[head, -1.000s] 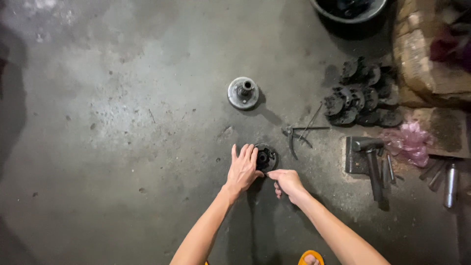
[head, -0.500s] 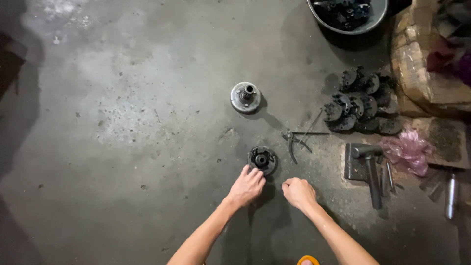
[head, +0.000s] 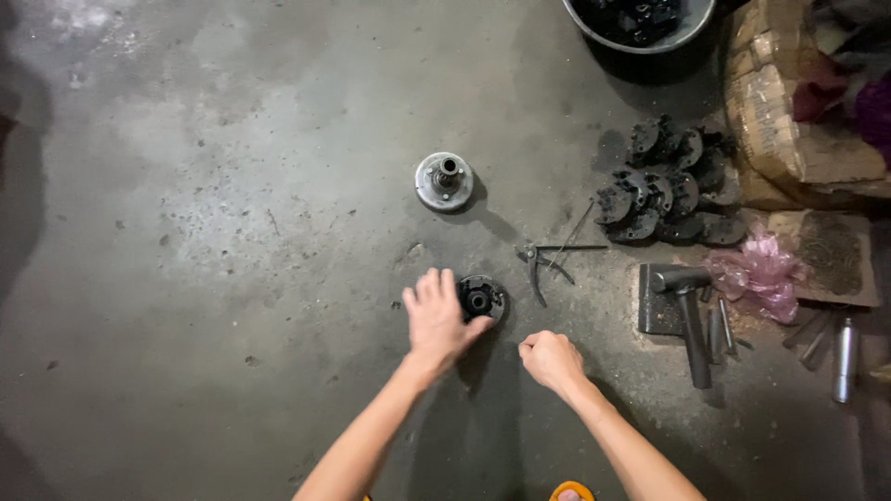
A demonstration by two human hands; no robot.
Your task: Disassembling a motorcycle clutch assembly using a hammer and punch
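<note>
- The left hand [head: 436, 318] is seen just below the centre of the frame, laid flat with the fingers spread, palm down on the concrete floor [head: 232, 278].
- The thumb of that hand is set against the lower edge of a small dark round part [head: 481, 299], which lies on the floor right beside the hand; nothing is gripped, the hand being released and open.
- The right hand [head: 550, 360] is found a little lower and to the right, closed into a loose fist; whether anything is enclosed in it cannot be told.
- The right hand is kept apart from the dark round part, with a gap of bare floor between them.
- A grey metal hub [head: 444, 180] with a raised centre is placed above the hands, well apart from them.
- A pair of thin pliers [head: 548, 257] is laid open to the right of the dark round part.
- A heap of dark, greasy round parts [head: 668, 190] is gathered in the upper right of the frame.
- A hammer [head: 689, 311] is rested on a flat metal block [head: 655, 311] at the right, with a crumpled pink plastic bag [head: 761, 276] just beside it.
- A metal basin [head: 640, 23] with dark pieces inside is cut off by the top edge.
</note>
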